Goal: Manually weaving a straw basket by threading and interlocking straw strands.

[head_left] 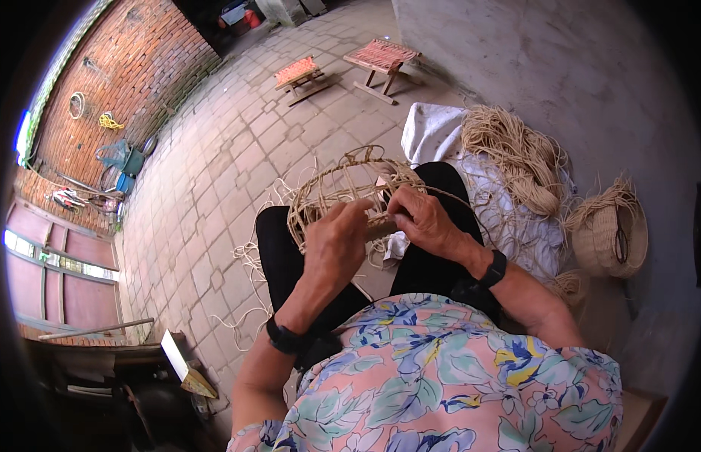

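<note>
An open-work basket [318, 192] of tan twisted straw cord rests across my knees, its bars and loops widely spaced. At its near side my left hand [334, 242] is closed, back of the hand upward, with the fingertips mostly hidden behind the knuckles. My right hand [428, 220] sits just to its right, thumb and index finger pinched together on straw cord at the near edge. Loose strands [248, 256] trail from the basket down to the floor on the left. Exactly how the cord passes between the fingers is too small to tell.
A heap of straw cord [508, 151] lies on a white cloth [433, 128] to the right. Beside it stands a woven straw basket [606, 241] near the grey wall [614, 98]. Two folding stools [380, 56] stand ahead on the paving. A white-edged board [177, 354] is at lower left.
</note>
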Action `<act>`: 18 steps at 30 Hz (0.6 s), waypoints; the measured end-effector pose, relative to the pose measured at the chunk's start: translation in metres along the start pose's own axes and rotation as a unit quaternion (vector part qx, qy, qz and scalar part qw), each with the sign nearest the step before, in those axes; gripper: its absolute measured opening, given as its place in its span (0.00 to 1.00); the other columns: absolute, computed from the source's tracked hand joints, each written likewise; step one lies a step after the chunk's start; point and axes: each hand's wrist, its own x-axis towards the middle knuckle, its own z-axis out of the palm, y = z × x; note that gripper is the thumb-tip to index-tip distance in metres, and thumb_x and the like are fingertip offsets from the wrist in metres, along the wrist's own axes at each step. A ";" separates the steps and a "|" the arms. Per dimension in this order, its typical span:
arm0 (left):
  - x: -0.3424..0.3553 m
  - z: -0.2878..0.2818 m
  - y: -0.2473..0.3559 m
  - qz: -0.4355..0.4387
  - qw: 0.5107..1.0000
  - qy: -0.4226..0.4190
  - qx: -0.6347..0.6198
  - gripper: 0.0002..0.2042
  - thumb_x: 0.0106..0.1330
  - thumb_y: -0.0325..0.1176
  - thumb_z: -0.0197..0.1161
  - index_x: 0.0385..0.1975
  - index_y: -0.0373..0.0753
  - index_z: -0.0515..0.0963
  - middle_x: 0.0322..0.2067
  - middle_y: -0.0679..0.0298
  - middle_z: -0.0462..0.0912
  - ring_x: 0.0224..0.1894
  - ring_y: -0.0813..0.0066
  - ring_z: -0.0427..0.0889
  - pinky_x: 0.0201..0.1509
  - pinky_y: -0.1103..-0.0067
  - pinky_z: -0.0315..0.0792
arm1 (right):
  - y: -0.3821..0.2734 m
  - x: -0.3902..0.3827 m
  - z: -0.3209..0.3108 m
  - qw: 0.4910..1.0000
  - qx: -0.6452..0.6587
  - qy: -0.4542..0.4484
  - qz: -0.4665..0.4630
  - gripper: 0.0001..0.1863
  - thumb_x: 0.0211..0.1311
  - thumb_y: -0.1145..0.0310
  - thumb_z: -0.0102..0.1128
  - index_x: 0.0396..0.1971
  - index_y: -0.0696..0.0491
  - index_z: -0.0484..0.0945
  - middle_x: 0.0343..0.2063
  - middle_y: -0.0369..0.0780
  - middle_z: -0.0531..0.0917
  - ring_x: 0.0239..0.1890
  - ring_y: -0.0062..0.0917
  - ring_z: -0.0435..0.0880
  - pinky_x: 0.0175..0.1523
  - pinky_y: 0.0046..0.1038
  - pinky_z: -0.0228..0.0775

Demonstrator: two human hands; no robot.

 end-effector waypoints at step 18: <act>0.000 -0.011 -0.046 -0.329 0.818 -0.089 -0.463 0.09 0.60 0.30 0.60 0.40 0.37 0.77 0.27 0.66 0.83 0.12 0.94 0.60 0.15 0.90 0.49 | 0.020 -0.030 -0.034 0.714 0.624 0.113 0.297 0.18 0.66 0.57 0.56 0.49 0.53 0.72 0.25 0.34 0.78 0.21 0.15 0.75 0.23 0.19 0.67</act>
